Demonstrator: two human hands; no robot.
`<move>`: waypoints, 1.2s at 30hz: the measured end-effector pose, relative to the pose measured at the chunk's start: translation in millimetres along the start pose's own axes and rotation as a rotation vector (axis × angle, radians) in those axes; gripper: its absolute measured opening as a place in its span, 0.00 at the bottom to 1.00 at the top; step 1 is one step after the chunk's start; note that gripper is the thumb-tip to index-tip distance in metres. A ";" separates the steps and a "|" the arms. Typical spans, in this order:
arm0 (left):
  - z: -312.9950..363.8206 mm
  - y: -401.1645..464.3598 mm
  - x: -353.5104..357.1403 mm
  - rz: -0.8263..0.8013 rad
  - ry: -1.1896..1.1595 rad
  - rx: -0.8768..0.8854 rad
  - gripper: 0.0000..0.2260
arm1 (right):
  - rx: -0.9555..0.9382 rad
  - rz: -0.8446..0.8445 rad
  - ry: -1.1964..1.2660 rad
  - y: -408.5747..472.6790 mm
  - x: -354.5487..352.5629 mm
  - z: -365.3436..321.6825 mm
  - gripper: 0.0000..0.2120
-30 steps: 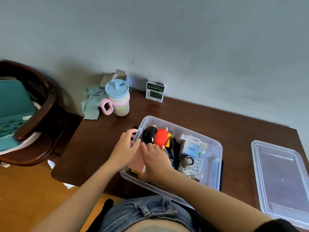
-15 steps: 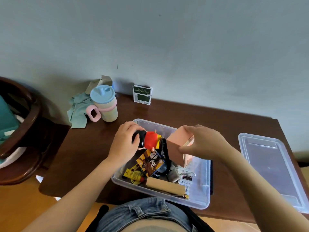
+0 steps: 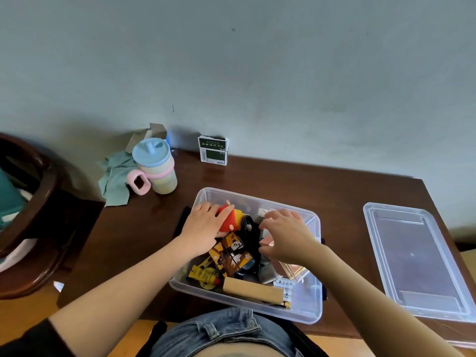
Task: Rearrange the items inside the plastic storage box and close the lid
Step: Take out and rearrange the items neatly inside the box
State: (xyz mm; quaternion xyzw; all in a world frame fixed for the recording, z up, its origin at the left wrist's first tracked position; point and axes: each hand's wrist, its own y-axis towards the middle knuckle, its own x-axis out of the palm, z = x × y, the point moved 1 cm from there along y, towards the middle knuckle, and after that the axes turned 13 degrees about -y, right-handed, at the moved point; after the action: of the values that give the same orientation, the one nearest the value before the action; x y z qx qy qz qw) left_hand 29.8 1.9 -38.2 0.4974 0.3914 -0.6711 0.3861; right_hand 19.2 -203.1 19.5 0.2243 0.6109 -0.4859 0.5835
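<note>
The clear plastic storage box [image 3: 315, 256] sits open at the lower centre of the frame on the dark wooden table [image 3: 296, 186], near its front edge, and its lid [image 3: 412, 258] lies flat on the table at the right, apart from the box. The left hand [image 3: 203, 228] reaches over the box's left wall and rests with fairly straight fingers on top of a red and yellow toy figure [image 3: 233, 219] lying in the far left part of the box. The right hand [image 3: 286, 237] is inside the box at its middle, fingers curled around a pink box [image 3: 288, 264] that tilts against the other contents. In front of the hands lie a patterned cube with a panda picture [image 3: 231, 253], a yellow tube [image 3: 203, 275] and a long tan block [image 3: 252, 291] along the near wall. At the upper left of the table stand a cup with a blue lid and pink handle [image 3: 157, 168] beside a crumpled green cloth [image 3: 116, 176], and a small green and white carton [image 3: 213, 150] stands against the wall.
</note>
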 end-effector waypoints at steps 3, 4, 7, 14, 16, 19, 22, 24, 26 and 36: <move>-2.6 4.5 4.9 0.021 -0.001 0.016 0.34 | -0.028 0.137 0.102 -0.8 3.8 0.0 0.19; -3.2 5.4 5.8 0.026 -0.017 0.025 0.34 | -0.025 0.168 0.123 -1.4 4.5 0.8 0.18; -1.9 4.4 4.5 0.060 -0.113 0.056 0.34 | 0.002 0.162 0.155 -3.7 7.3 4.3 0.17; 1.9 -13.7 -20.8 0.191 -0.758 -0.069 0.25 | -0.021 0.086 0.164 -0.6 -1.7 2.4 0.18; 0.0 -17.2 -26.5 0.233 -0.920 -0.154 0.22 | -0.036 0.117 0.215 2.9 -8.5 -2.9 0.17; -6.7 -21.2 -29.5 0.263 -1.104 -0.290 0.24 | -0.063 0.161 0.260 11.7 -15.5 -15.1 0.19; -14.5 -24.0 -32.5 0.317 -1.239 -0.385 0.25 | -0.016 0.185 0.349 24.4 -16.7 -26.8 0.29; -18.3 -26.2 -35.3 0.340 -1.263 -0.408 0.25 | 0.052 0.195 0.420 32.7 -17.1 -32.6 0.33; -20.3 -29.7 -38.3 0.360 -1.258 -0.416 0.25 | 0.050 0.179 0.459 40.8 -17.0 -38.3 0.32; -21.4 -41.9 -38.7 0.416 -0.986 -0.346 0.26 | 0.066 -0.124 0.231 42.3 -12.1 -24.3 0.13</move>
State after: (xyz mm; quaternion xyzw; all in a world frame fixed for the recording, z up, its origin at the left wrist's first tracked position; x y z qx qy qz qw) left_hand 7.7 42.9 1.0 0.1208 0.1628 -0.6598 0.7235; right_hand 45.4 -160.7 13.0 0.2594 0.6703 -0.5118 0.4705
